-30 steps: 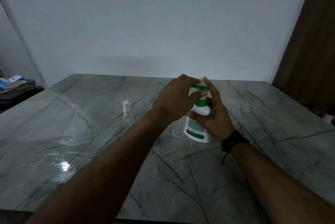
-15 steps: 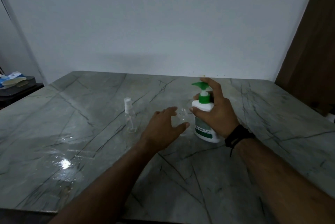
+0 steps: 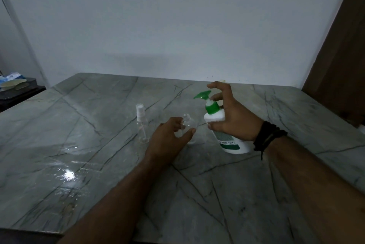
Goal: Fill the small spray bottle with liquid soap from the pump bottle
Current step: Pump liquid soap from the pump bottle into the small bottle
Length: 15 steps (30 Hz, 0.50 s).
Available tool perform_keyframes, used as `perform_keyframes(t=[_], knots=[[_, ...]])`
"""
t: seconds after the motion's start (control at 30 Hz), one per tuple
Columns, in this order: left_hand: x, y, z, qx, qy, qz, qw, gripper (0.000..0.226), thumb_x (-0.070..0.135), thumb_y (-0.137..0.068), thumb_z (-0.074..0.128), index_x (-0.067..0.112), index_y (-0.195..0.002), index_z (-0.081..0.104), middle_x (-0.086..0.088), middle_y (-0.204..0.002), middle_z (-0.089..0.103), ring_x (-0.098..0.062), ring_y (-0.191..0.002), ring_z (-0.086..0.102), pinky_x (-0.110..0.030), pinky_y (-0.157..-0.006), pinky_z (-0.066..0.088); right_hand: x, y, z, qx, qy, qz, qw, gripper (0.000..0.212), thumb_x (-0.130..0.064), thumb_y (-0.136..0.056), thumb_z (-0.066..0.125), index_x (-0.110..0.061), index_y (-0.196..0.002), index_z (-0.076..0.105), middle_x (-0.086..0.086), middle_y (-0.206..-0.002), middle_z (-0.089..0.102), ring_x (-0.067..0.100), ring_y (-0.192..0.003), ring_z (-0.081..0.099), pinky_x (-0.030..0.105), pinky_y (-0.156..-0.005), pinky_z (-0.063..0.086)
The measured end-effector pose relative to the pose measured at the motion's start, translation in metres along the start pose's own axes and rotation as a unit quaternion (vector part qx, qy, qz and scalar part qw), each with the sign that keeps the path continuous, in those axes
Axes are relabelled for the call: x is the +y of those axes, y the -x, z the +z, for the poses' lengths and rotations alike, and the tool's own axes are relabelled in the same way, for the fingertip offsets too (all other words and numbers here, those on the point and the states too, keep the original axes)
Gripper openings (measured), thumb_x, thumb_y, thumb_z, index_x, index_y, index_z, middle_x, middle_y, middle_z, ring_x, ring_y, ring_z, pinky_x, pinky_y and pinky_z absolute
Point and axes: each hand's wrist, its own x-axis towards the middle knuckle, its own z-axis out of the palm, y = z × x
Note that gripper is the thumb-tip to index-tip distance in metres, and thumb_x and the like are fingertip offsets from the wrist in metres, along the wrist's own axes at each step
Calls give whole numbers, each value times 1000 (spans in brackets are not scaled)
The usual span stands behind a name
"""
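A white pump bottle (image 3: 214, 117) with a green pump head leans to the left on the marble table (image 3: 227, 194), gripped around its body by my right hand (image 3: 236, 120); the index finger hovers above the pump head. A small clear bottle (image 3: 186, 121) with an open neck stands just left of it, below the green spout. My left hand (image 3: 167, 141) is curled around this small bottle, fingers on its left and thumb on its right. A clear tube with a white spray head (image 3: 141, 120) stands upright further left, apart from both hands.
A wet, shiny patch (image 3: 68, 174) lies on the table's left front. A dark stand with a box and papers (image 3: 13, 87) sits beyond the table's left edge. A brown door (image 3: 339, 62) is at the right, a white wall behind.
My left hand left the pump head, dropped and closed around the small open bottle. My right hand tipped the pump bottle leftward and lifted its index finger off the pump head.
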Motion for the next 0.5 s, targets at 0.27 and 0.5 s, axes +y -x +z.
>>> perform_keyframes(t=[0.27, 0.5], knots=[[-5, -2, 4, -7, -6, 18, 1000, 53, 71, -72, 60, 40, -114, 51, 22, -103, 56, -1, -98, 54, -29, -80, 50, -9, 5, 6, -39, 38, 57, 997, 85, -16, -77, 82, -48, -142, 38, 3, -106, 71, 21, -93, 70, 44, -87, 58], [-8, -5, 7, -7, -31, 34, 999, 67, 78, -66, 51, 37, -118, 53, 21, -102, 57, -3, -94, 53, -31, -79, 51, -9, 1, 8, -62, -22, 96, 993, 90, 1, -75, 77, -47, -141, 40, 6, -96, 71, 24, -91, 70, 47, -89, 57]])
